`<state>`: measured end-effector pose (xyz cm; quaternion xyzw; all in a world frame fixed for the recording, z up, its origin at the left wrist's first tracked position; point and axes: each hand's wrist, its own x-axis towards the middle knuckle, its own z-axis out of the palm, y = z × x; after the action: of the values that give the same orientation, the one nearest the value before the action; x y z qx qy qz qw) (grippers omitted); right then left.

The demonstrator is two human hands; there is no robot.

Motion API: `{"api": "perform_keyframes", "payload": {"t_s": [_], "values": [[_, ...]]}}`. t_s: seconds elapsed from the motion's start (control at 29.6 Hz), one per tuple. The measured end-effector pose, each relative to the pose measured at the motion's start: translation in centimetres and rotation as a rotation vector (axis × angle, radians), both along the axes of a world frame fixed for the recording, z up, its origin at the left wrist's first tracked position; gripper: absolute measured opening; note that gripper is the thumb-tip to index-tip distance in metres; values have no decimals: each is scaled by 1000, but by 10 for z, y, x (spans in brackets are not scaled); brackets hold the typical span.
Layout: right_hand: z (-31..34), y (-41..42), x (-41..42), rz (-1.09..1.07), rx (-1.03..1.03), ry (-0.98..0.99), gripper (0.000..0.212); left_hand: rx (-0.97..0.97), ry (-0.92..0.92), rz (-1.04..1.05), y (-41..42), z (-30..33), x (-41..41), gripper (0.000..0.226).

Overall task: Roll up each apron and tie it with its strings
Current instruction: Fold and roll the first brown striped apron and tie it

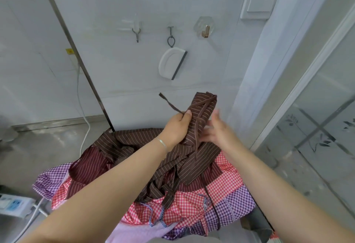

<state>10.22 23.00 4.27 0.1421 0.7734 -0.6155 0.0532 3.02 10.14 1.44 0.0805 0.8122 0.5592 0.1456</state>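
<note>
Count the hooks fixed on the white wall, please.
3, in one row above the hands: a left hook, a middle hook from which a white squeegee hangs, and a right hook. No others visible.

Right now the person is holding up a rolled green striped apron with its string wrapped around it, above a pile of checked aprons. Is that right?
Not quite: the rolled apron is brown with thin pale stripes, not green. The head view shows it. The rest holds: the left hand holds it up, its string wraps around it, and the pile of checked aprons lies below.
</note>
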Motion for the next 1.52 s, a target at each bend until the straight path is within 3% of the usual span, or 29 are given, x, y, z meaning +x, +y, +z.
{"api": "perform_keyframes", "payload": {"t_s": [0.07,0.17,0.27,0.34,0.47,0.57,0.64,0.71,0.84,0.95,1.05,1.15,1.25,1.32,1.39,1.45,1.52], "values": [[-11,-11,9,247,104,-149,52,-32,-12,41,2,-3,-3,51],[-7,5,6,205,468,-12,37,-102,-37,36,2,-5,-6,50],[8,29,2,176,445,78,35,-201,-123,-42,-3,-13,-11,53],[6,33,6,185,276,52,36,-160,-180,-19,-5,-14,-14,51],[-22,40,14,139,-183,-134,33,108,-179,23,-11,-3,-14,46],[-25,49,20,193,-455,-249,24,-5,7,-314,-17,16,3,55],[-17,53,18,67,-504,-298,21,-159,143,-563,-17,27,18,60],[-7,61,12,-169,-401,-300,29,-252,282,-688,-15,35,27,56],[28,67,-3,526,153,-330,32,-545,499,-831,-9,39,40,35],[41,52,-5,670,650,-159,36,-563,466,-747,-8,27,39,30],[33,34,3,519,801,21,36,-470,407,-582,-12,16,33,34],[13,25,11,388,953,195,33,-520,395,-502,-11,9,27,36],[-9,21,15,308,936,278,31,-532,409,-441,-6,3,25,32],[-20,18,15,219,825,284,33,-588,573,-303,-3,-1,26,27],[-24,18,13,139,719,265,35,-507,703,-154,1,-3,31,21],[-26,17,11,91,695,257,35,-298,583,-45,6,-2,37,16],[-29,17,10,68,711,242,36,-52,278,42,10,1,39,16]]}}
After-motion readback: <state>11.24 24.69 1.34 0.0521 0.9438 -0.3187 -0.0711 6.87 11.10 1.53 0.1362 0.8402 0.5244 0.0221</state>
